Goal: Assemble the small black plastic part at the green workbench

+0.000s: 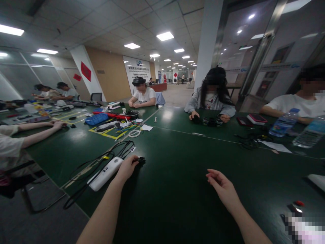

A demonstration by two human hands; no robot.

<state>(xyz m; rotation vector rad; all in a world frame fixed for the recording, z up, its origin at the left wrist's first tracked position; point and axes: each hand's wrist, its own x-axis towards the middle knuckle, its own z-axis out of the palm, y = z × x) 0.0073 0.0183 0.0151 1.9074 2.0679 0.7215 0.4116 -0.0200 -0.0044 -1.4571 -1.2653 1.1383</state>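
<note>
My left hand point(128, 167) is closed around a small dark object point(141, 159) with a shiny metal part, low over the green table point(172, 203); its kind is too small to tell. Just left of that hand lies a white power strip point(106, 173) marked with a 2. Black cables point(101, 166) run across and beside the strip. My right hand point(222, 186) hovers over the table at the right, its fingers loosely curved and apart, with nothing in them.
Beyond the strip stand a blue basket point(96, 119) and a coil of white cable point(134, 133). Water bottles point(284, 122) and dark cables point(250, 139) are at the right. A person opposite point(210, 98) handles black objects. Another person's arms point(38, 130) reach in from the left.
</note>
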